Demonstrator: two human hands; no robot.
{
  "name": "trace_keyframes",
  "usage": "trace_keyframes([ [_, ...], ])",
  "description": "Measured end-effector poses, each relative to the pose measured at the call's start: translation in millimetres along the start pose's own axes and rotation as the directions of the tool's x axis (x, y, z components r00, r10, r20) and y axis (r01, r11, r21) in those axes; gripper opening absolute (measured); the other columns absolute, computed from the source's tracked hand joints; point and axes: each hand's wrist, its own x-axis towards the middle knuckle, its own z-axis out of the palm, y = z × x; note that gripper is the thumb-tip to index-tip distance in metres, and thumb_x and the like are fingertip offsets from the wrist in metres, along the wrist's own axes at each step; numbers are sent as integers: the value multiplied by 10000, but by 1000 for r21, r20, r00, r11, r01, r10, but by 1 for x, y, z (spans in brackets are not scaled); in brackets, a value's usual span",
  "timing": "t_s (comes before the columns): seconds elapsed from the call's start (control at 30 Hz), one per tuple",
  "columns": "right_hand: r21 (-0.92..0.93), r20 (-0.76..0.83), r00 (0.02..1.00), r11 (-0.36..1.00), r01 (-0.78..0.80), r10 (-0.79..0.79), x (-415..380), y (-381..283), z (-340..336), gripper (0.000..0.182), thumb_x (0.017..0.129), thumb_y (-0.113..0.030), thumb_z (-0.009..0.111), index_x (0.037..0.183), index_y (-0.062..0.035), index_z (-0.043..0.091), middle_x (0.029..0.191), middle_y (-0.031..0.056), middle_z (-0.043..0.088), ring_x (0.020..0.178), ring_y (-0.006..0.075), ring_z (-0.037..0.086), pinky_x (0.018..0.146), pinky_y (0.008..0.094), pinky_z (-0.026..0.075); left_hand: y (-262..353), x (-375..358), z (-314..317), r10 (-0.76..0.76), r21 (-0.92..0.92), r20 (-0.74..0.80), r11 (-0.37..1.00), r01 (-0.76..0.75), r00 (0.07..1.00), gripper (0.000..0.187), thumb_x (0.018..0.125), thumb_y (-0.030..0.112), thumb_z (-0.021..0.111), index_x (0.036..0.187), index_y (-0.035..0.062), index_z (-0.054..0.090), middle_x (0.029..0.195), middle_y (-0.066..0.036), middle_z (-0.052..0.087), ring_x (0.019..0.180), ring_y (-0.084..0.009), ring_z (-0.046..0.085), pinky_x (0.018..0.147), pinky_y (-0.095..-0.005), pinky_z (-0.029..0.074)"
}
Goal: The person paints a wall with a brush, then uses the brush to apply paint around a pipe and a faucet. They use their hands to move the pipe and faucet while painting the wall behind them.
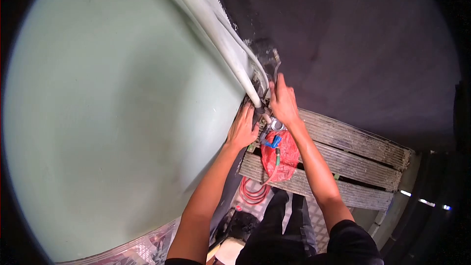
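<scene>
My left hand (243, 128) rests against the dark lower end of a thick white pipe (221, 41), its fingers pointing up and partly bent. To the right of the pipe, my right hand (283, 100) is closed, thumb side up, beside a thin grey cable (255, 62). What lies inside its fingers is too small to make out. Just below the hands are a round metal piece (277, 124) and a blue valve (274, 141), in front of a red plastic bag (289, 154) on the slatted bench.
A large pale green panel (108, 93) fills the left side. A dark wall (363, 49) stands at the right. The slatted bench (353, 153) crosses below it. A coiled red hose (252, 197) lies near the tiled floor, beside the person's legs.
</scene>
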Motion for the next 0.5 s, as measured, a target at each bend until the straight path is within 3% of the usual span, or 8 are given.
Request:
trace_keyframes([
  [0.1,11,124,987,994,-109,106,-27,6,-11,225,1027,-167,497,1147,11,429,682,329,566,744,545,594,664,593,451,5,-1,-3,12,-5,-10,1000,-12,1000,655,868,141,646,1430,-86,397,1499,-318,374,1389,-482,386,1174,-483,348],
  [0.2,47,49,997,997,-58,56,-9,-28,-36,213,1025,-160,503,1138,8,438,673,319,565,733,542,593,658,590,450,3,1,-2,-2,6,-3,1000,2,1000,642,879,152,648,1424,-84,404,1495,-313,384,1388,-480,389,1171,-484,349],
  [0.23,68,-4,1000,997,23,-23,3,-37,-40,207,1025,-158,502,1124,13,444,671,310,567,719,536,592,653,584,452,2,1,0,-10,9,10,1000,10,1000,638,884,157,649,1422,-83,405,1493,-310,388,1388,-479,390,1171,-484,349],
  [0.33,45,-14,994,993,106,-106,35,-29,-32,210,1025,-165,507,1116,16,452,689,312,572,729,535,594,638,578,449,0,1,2,15,9,-25,1000,-14,1000,627,900,173,650,1419,-83,408,1488,-305,399,1381,-480,399,1170,-487,349],
  [0.43,-6,34,999,1000,-6,6,12,7,-5,280,1030,-234,506,1157,14,476,765,341,590,838,551,591,723,599,448,1,1,2,61,30,-81,998,-59,995,634,906,193,654,1423,-80,410,1458,-311,431,1352,-460,434,1168,-485,353],
  [0.5,-10,101,990,995,-103,103,-19,22,-5,320,1032,-264,505,1188,15,489,809,349,605,881,554,593,775,592,451,4,-1,2,12,-10,-60,1000,-12,998,613,920,206,653,1413,-71,419,1459,-308,432,1352,-464,435,1160,-483,362],
])
